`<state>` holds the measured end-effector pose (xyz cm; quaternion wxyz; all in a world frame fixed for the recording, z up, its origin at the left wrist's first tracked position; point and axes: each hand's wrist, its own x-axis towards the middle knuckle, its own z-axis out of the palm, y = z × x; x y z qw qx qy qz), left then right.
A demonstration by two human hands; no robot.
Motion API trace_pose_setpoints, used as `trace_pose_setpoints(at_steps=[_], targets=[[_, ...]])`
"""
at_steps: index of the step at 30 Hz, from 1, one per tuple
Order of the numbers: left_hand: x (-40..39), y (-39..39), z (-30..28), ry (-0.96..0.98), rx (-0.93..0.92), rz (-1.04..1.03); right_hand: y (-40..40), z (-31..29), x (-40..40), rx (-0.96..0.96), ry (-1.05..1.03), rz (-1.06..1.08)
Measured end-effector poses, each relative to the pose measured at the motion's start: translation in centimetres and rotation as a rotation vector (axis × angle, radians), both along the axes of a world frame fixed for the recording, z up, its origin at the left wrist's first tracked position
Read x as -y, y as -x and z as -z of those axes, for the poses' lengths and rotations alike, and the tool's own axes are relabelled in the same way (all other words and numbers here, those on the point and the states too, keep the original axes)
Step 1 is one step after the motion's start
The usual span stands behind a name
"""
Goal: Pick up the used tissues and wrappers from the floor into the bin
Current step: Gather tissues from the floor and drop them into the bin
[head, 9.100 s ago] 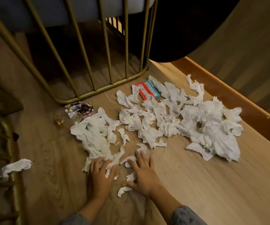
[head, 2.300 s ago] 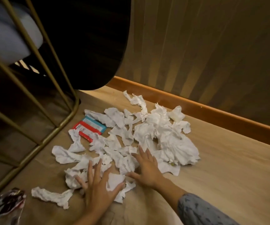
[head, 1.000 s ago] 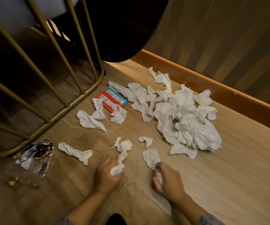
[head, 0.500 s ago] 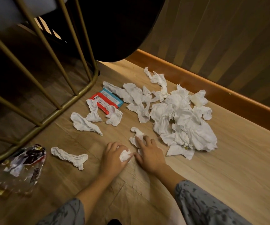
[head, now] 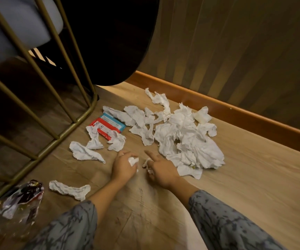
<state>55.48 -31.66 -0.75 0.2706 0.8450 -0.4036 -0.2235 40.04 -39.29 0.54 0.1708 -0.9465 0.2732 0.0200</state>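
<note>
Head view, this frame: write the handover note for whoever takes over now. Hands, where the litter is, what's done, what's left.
Left hand: grips a balled tissue, low over the floor.
Right hand: forefinger stretched out, other fingers curled on a small tissue scrap.
Main tissue pile lies near the skirting board; loose tissues sit left of it, and one more nearer the person.
Red and blue packet lies partly under tissues by the gold frame.
Crumpled wrapper is at far left.
Done: two bits in hand only. No bin in view.
Left: nearly everything, then binning it.
</note>
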Motion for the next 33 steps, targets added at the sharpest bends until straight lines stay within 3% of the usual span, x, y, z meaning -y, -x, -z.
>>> trace_pose_setpoints(at_steps=[3, 6, 8, 16, 19, 21, 24, 29, 33], targets=[[-0.5, -0.3, 0.2, -0.137, -0.056, -0.006, -1.1, 1.1, -0.8, -0.126, -0.052, 0.039], [-0.5, -0.4, -0.7, -0.215, -0.047, 0.012, 0.0, 1.3, -1.5, -0.102, -0.198, 0.183], [0.7, -0.5, -2.7, -0.214, -0.009, 0.072, 1.3, -0.4, -0.8, -0.073, -0.226, 0.154], [10.1, 5.9, -18.6, 0.262, 0.192, 0.380, 10.5, -19.1, 10.2, 0.020, 0.180, 0.068], [14.2, 11.4, -24.2, 0.415, 0.173, 0.472, 16.3, -24.9, 12.9, 0.280, 0.283, 0.251], [16.5, 15.7, -26.9, 0.509, 0.099, 0.514, 20.4, -27.0, 14.0, 0.527, 0.325, 0.437], [19.2, 22.8, -29.5, 0.640, -0.013, 0.537, 27.0, -29.1, 14.7, 0.740, 0.348, 0.644], [22.4, 35.2, -30.6, 0.615, -0.227, 0.566, 38.7, -30.2, 14.7, 1.085, 0.356, 1.064], [23.4, 45.6, -29.4, 0.549, -0.447, 0.530, 47.9, -28.8, 14.8, 1.459, 0.208, 1.614]])
